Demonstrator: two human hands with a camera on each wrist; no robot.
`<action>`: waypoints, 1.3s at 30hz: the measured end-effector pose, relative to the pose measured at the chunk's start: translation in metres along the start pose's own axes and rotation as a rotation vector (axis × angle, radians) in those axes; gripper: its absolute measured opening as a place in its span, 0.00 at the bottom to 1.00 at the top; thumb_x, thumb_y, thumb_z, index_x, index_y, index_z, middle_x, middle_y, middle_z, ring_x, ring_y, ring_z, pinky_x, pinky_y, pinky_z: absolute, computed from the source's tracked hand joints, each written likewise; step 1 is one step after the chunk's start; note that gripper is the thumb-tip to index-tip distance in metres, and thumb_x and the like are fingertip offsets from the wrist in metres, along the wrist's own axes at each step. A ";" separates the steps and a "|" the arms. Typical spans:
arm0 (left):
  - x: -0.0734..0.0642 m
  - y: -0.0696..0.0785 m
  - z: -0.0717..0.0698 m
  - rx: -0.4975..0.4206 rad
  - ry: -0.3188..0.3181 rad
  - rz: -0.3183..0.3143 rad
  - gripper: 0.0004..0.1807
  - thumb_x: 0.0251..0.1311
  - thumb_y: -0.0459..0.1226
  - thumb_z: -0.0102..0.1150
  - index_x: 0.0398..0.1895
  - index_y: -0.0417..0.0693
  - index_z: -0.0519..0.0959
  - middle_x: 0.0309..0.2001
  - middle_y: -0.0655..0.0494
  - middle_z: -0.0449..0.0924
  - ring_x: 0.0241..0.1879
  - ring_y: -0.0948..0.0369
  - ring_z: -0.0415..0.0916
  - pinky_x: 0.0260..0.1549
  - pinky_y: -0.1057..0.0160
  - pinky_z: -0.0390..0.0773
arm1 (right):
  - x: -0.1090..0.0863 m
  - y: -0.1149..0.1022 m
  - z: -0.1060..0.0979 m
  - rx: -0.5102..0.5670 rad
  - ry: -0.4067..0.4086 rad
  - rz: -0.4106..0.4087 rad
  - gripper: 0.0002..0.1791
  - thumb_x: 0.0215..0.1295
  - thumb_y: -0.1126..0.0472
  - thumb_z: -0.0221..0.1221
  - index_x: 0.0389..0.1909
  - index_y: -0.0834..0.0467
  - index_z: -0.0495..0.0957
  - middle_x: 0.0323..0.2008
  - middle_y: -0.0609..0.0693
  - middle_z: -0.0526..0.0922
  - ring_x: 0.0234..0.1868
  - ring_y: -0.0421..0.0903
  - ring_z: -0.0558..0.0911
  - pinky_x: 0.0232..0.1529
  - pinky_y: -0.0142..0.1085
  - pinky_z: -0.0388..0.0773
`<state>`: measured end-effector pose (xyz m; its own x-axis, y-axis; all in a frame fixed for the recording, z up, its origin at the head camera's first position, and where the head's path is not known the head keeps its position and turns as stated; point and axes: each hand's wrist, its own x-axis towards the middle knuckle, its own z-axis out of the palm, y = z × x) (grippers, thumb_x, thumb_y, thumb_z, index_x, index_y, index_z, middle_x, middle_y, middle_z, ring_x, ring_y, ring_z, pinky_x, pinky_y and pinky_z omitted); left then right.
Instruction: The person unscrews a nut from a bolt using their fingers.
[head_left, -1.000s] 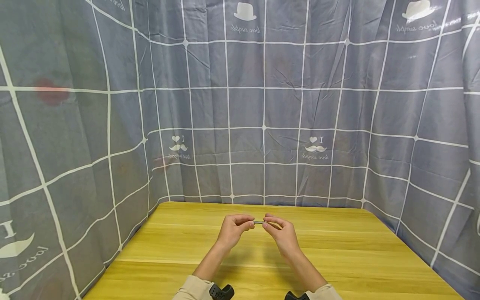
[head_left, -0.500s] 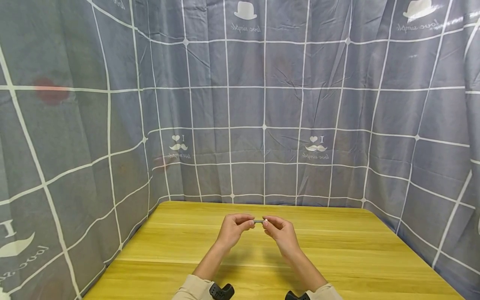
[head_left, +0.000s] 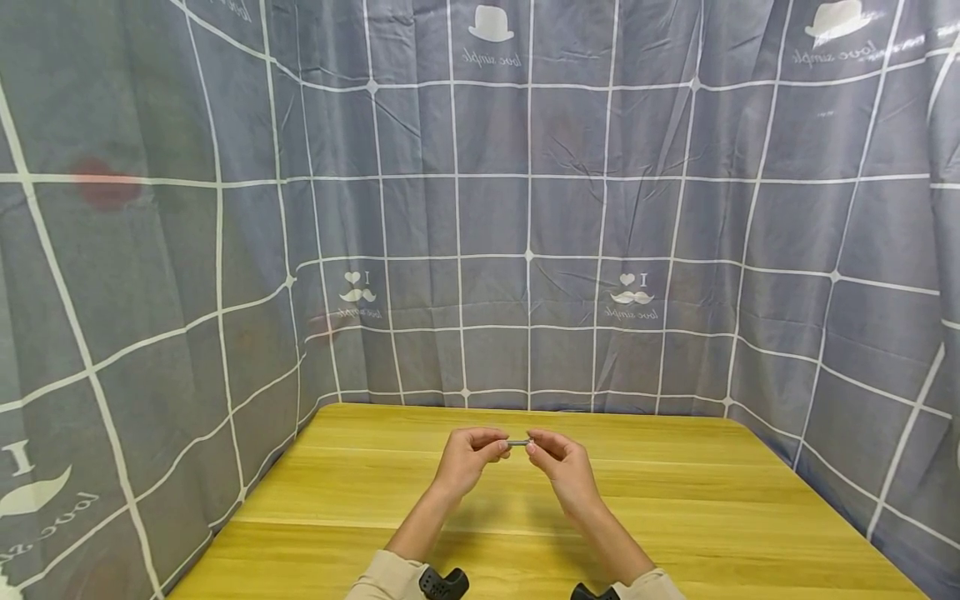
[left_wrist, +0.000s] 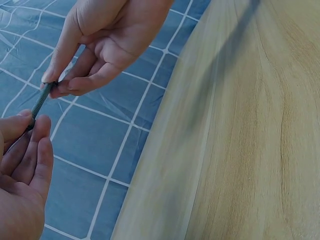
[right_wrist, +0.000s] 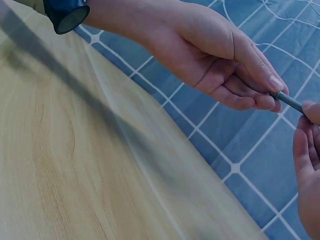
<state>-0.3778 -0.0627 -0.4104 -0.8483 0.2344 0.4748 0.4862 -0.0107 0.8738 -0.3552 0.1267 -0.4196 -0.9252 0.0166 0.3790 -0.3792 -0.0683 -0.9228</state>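
Between my two hands a short grey threaded bolt (head_left: 518,442) lies roughly level above the table, thread ridges showing in both wrist views. My left hand (head_left: 462,462) pinches its left end between thumb and fingertips. A wider dark part (left_wrist: 31,123) of the bolt shows at the left fingertips in the left wrist view. My right hand (head_left: 570,471) pinches the opposite end with thumb and index finger. Those fingertips hide most of that end; cannot tell whether a nut sits there. In the right wrist view, the left hand (right_wrist: 225,65) reaches in from the upper left.
A yellow wood-grain table (head_left: 360,492) spreads under both hands. Behind and at the sides hang grey-blue curtains (head_left: 495,208) with a white grid. Black wrist devices (head_left: 444,583) sit by the beige sleeves (head_left: 386,577).
The right fingers have shifted and drawn together at the bolt's right end, and a little more of the bolt shows. The left hand holds its place.
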 end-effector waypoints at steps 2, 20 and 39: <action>-0.001 0.000 -0.001 0.006 0.000 0.001 0.10 0.70 0.29 0.63 0.48 0.27 0.85 0.40 0.40 0.87 0.40 0.51 0.86 0.45 0.57 0.84 | 0.000 0.000 0.000 -0.039 0.021 -0.001 0.15 0.71 0.68 0.64 0.55 0.71 0.81 0.46 0.59 0.84 0.47 0.48 0.82 0.49 0.32 0.80; 0.001 -0.002 -0.012 0.107 0.045 -0.041 0.10 0.65 0.30 0.69 0.47 0.32 0.87 0.43 0.44 0.88 0.42 0.53 0.87 0.47 0.56 0.84 | 0.002 0.003 -0.008 -0.277 0.087 -0.056 0.13 0.69 0.63 0.68 0.50 0.66 0.86 0.46 0.56 0.88 0.46 0.48 0.84 0.45 0.31 0.80; -0.001 -0.017 -0.033 0.239 0.041 -0.051 0.06 0.61 0.25 0.69 0.41 0.30 0.87 0.38 0.44 0.88 0.38 0.53 0.85 0.38 0.60 0.83 | 0.008 0.013 -0.035 -0.518 0.130 -0.020 0.07 0.65 0.64 0.71 0.43 0.61 0.88 0.37 0.48 0.87 0.39 0.46 0.82 0.35 0.34 0.79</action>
<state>-0.3924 -0.0950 -0.4222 -0.8786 0.1893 0.4383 0.4738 0.2317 0.8496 -0.3675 0.1608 -0.4310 -0.8989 0.1388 0.4155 -0.3220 0.4338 -0.8415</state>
